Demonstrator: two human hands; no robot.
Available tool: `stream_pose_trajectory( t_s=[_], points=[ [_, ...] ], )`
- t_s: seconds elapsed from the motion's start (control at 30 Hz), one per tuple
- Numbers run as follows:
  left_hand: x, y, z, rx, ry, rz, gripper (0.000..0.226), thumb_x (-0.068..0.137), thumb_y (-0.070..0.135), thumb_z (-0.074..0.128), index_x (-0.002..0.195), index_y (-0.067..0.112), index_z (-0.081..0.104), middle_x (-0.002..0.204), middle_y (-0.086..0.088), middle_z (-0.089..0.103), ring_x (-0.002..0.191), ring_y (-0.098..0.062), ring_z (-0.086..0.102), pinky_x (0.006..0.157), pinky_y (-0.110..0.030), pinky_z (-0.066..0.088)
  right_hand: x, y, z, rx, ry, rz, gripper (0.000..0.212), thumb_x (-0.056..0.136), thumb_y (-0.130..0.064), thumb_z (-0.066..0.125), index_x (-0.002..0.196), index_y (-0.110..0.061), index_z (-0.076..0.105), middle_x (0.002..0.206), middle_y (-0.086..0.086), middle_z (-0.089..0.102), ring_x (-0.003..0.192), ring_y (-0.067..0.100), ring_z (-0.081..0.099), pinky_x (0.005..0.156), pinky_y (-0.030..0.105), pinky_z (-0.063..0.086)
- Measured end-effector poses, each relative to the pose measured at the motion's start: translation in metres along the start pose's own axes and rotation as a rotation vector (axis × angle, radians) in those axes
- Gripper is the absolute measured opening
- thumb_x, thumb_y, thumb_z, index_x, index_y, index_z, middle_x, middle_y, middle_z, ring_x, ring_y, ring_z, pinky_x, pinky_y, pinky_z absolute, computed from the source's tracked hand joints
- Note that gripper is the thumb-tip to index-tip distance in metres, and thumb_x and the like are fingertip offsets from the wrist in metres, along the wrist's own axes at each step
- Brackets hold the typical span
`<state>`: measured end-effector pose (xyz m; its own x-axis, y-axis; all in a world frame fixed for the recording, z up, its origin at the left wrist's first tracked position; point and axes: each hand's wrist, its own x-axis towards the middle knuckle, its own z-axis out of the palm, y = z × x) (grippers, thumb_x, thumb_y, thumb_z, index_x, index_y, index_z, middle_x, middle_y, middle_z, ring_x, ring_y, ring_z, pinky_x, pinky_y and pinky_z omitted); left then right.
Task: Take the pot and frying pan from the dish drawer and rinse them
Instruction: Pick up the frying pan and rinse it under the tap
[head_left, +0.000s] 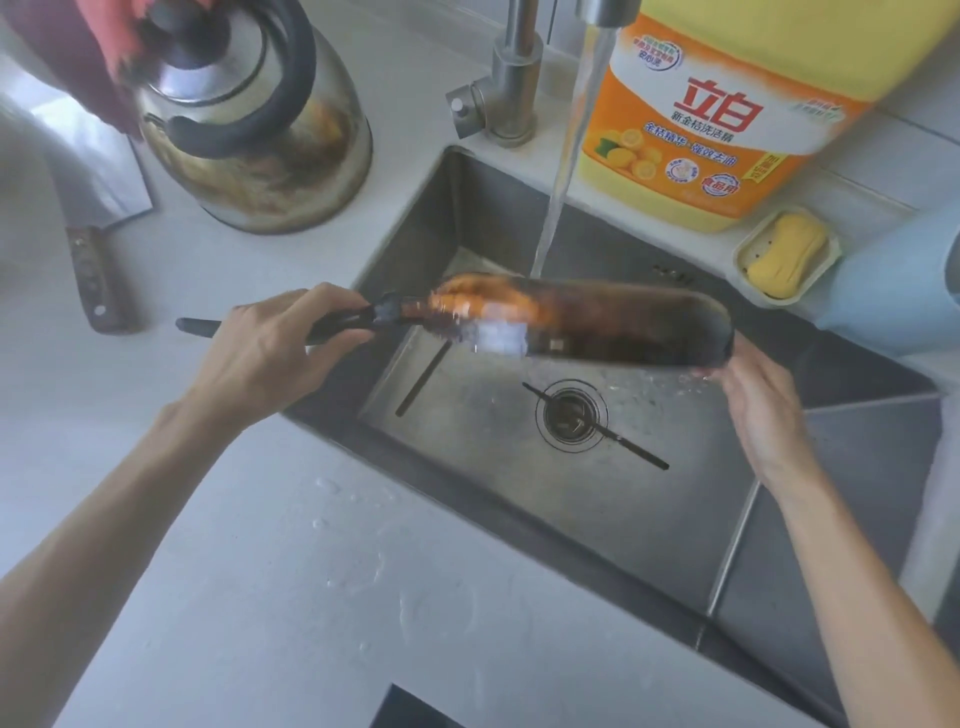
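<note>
Water drops (332, 488) are scattered on the grey table (260, 597) nearest the camera; beyond them the frying pan (597, 325) is held tilted over the steel sink (675, 493), under the running water stream (566, 156); its black handle (343, 325) is gripped by the left hand (275, 348), fingers (332, 306) curled tightly around it; the pan's far rim is touched from below by the right hand (758, 400), how far its fingers are spread cannot be told; a kettle (254, 130), a cleaver (98, 228), a detergent bottle (727, 114) and a soap dish (787, 254) are set around the sink.
</note>
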<state>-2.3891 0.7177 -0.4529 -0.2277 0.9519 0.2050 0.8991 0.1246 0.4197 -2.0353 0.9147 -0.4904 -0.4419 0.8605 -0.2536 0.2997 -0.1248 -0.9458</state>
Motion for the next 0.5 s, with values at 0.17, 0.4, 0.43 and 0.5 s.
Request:
stream_pose_trajectory(
  t_s=[0.17, 0.4, 0.43, 0.5],
  points=[
    [0.006, -0.009, 0.008, -0.097, -0.161, -0.183, 0.015, 0.086, 0.035, 0.064, 0.098, 0.026, 0.061, 0.074, 0.053, 0.052, 0.067, -0.021, 0.063, 0.066, -0.028, 0.046, 0.009, -0.013, 0.005, -0.270, 0.029, -0.075, 0.023, 0.101, -0.017, 0.040, 0.103, -0.027, 0.060, 0.103, -0.014, 0.054, 0.092, -0.019, 0.050, 0.084, 0.004, 0.037],
    [0.013, -0.014, 0.011, -0.234, -0.410, -0.299, 0.008, 0.089, 0.032, 0.060, 0.082, 0.035, 0.059, 0.068, 0.029, 0.067, 0.067, 0.004, 0.059, 0.060, -0.009, 0.040, 0.008, -0.004, 0.018, -0.345, 0.017, -0.035, 0.043, 0.095, -0.012, 0.050, 0.135, -0.023, 0.037, 0.106, -0.007, 0.063, 0.087, 0.007, 0.063, 0.072, -0.004, 0.036],
    [0.015, -0.015, 0.009, -0.246, -0.477, -0.311, 0.009, 0.090, 0.033, 0.059, 0.082, 0.035, 0.060, 0.066, 0.024, 0.068, 0.066, 0.000, 0.060, 0.062, -0.015, 0.042, 0.006, -0.004, 0.018, -0.342, 0.035, -0.059, 0.041, 0.095, -0.012, 0.050, 0.130, -0.028, 0.037, 0.095, 0.000, 0.067, 0.079, 0.018, 0.062, 0.068, -0.001, 0.037],
    [0.019, -0.018, 0.007, -0.223, -0.579, -0.302, 0.012, 0.092, 0.041, 0.054, 0.084, 0.036, 0.061, 0.065, 0.025, 0.067, 0.065, -0.001, 0.060, 0.066, -0.024, 0.042, 0.004, -0.004, 0.017, -0.391, 0.042, -0.087, 0.038, 0.093, -0.013, 0.051, 0.118, -0.038, 0.040, 0.073, 0.014, 0.064, 0.070, 0.032, 0.053, 0.062, 0.010, 0.038]
  ],
)
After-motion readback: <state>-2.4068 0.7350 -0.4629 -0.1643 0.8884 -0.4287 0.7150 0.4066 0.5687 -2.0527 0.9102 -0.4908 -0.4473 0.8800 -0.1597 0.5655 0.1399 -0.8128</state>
